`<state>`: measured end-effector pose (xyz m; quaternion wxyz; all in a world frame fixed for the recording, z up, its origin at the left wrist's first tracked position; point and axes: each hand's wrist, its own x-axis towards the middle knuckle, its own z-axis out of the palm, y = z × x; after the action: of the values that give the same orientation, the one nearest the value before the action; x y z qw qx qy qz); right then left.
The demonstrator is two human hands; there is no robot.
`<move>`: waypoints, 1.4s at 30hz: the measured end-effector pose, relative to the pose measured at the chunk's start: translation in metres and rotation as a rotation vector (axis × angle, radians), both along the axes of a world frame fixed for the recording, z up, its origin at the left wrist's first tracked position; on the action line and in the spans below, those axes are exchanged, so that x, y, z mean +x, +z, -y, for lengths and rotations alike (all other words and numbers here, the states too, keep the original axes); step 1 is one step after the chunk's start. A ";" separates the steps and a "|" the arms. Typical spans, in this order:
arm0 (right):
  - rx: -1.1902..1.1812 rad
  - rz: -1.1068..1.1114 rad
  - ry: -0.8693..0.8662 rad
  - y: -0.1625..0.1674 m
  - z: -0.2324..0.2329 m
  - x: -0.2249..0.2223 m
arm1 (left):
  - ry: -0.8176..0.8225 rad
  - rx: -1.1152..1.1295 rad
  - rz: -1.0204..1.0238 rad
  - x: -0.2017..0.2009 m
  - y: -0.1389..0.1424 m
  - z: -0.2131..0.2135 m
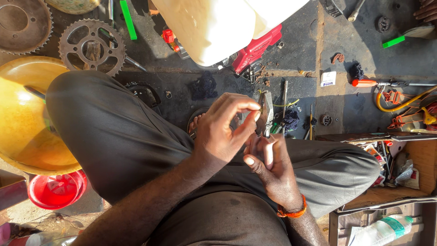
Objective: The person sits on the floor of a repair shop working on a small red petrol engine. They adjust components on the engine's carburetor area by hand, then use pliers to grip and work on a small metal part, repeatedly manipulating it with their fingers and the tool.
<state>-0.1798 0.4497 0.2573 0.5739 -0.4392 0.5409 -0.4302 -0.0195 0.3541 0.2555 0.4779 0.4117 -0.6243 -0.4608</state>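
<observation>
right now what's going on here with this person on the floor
A person sits cross-legged on a dark workshop floor, working on a small metal part. The right hand holds it from below while the left hand pinches something tiny at its top with thumb and forefinger. Around them lie two toothed sprockets, a yellow basin, a red bowl, a white and red machine and loose tools.

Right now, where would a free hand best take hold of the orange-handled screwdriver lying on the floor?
By the orange handle, coming from above with fingers across it. The screwdriver lies flat, handle end bare and thicker than the thin metal shaft running right toward tangled yellow hose.
</observation>
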 end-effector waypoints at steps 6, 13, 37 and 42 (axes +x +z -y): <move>0.218 -0.070 0.025 -0.014 0.007 0.004 | -0.190 0.806 -0.667 -0.017 -0.039 0.010; 0.387 0.072 -0.036 -0.053 0.008 0.007 | -0.206 0.989 -0.748 -0.021 -0.064 0.007; 0.378 -0.132 -0.127 -0.083 0.013 0.009 | -0.045 0.430 -0.200 -0.009 -0.067 0.000; 0.381 -0.068 -0.033 -0.077 0.007 0.009 | 0.024 0.383 -0.087 -0.010 -0.052 -0.002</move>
<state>-0.1712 0.4423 0.1808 0.6208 -0.3280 0.6389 -0.3143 -0.0298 0.3565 0.2035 0.4229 0.4820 -0.4991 -0.5828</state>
